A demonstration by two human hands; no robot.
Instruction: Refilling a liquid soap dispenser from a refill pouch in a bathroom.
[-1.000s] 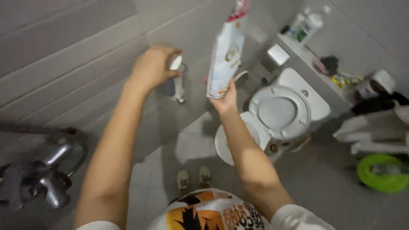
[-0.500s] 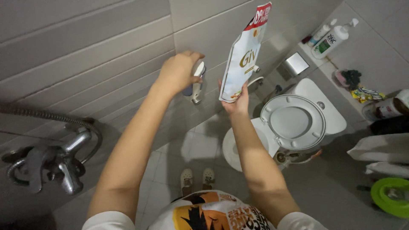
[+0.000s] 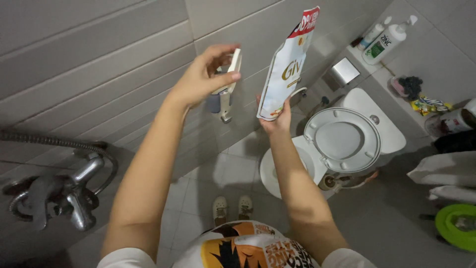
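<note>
My left hand (image 3: 201,79) reaches up to a wall-mounted soap dispenser (image 3: 224,99) on the grey tiles and grips its white lid (image 3: 235,63), which is tilted up and open. My right hand (image 3: 276,115) holds the bottom of a white refill pouch (image 3: 287,67) with a red top, upright, just right of the dispenser. The pouch does not touch the dispenser.
A white toilet (image 3: 342,141) with its lid raised stands to the right. A ledge behind it carries pump bottles (image 3: 387,42) and small items. A shower tap and hose (image 3: 64,191) are at lower left. A green basin (image 3: 458,226) sits at far right. My feet (image 3: 230,208) stand on the floor tiles.
My left hand has lifted the dispenser's lid up and open from its earlier closed position. The pouch in my right hand has stayed almost in place.
</note>
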